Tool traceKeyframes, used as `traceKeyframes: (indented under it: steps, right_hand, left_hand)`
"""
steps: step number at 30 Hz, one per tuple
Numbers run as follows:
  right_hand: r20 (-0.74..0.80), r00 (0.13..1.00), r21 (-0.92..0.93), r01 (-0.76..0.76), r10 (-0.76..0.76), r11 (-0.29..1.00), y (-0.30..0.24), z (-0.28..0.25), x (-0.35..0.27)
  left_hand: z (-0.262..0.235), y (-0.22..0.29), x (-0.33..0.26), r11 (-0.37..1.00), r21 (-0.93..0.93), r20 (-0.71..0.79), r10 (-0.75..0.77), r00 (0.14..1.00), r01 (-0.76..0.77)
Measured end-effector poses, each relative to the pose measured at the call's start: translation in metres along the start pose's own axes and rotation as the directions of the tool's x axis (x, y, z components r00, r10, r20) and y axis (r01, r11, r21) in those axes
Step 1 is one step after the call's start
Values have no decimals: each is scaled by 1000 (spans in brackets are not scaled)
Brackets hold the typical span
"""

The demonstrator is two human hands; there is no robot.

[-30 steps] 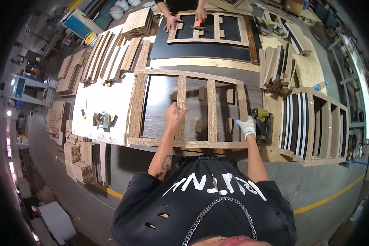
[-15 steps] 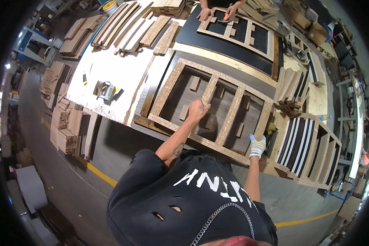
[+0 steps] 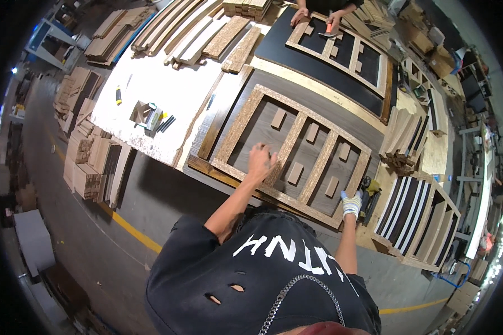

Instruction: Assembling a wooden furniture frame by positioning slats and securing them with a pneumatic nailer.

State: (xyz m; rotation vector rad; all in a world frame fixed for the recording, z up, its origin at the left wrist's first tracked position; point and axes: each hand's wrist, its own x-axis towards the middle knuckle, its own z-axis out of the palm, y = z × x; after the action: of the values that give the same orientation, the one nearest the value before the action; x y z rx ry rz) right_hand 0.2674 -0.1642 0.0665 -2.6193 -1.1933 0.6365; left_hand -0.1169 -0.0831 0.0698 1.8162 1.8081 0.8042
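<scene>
A chipboard frame (image 3: 301,118) with two inner slats lies on a grey wood-grain panel (image 3: 341,106). Small wooden blocks (image 3: 313,132) rest on the panel inside its openings. My bare left hand (image 3: 261,163) hovers over the left opening, fingers loosely bent and apart, near the left inner slat. It hides the spot where one block lay; whether it touches that block I cannot tell. In a striped white glove, my right hand (image 3: 351,205) closes on the frame's near right corner. Beside that glove stands a dark power tool (image 3: 369,196) with a yellow-green body.
Across the bench a co-worker's hands (image 3: 335,18) hold a hammer (image 3: 329,32) over a second frame (image 3: 369,71) on a black panel. Strips (image 3: 207,44) lie far left, with a small box (image 3: 145,116) and a knife (image 3: 118,96) nearer. A slatted rack (image 3: 416,218) stands right.
My left hand has let go of the left inner slat and shifted left over the opening. The frame has lowered onto the panel. My gloved right hand stays at its corner.
</scene>
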Motion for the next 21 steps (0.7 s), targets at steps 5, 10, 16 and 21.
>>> traceKeyframes:
  steps: [5,10,16,21]
  right_hand:
    - [-9,1000,-198,18,-20,980,-7,-5,7]
    - [52,999,35,-14,12,999,-27,-25,24]
    - [-28,998,-128,45,-49,991,-9,6,15]
    - [57,996,-116,-61,68,991,-22,2,-3]
  left_hand:
    - [-22,-21,-49,995,-13,161,104,981,-103]
    - [-36,-22,-74,950,77,258,274,926,-303]
    - [-36,-24,-75,955,54,272,266,925,-290]
    - [-41,-31,-82,963,41,300,242,923,-266]
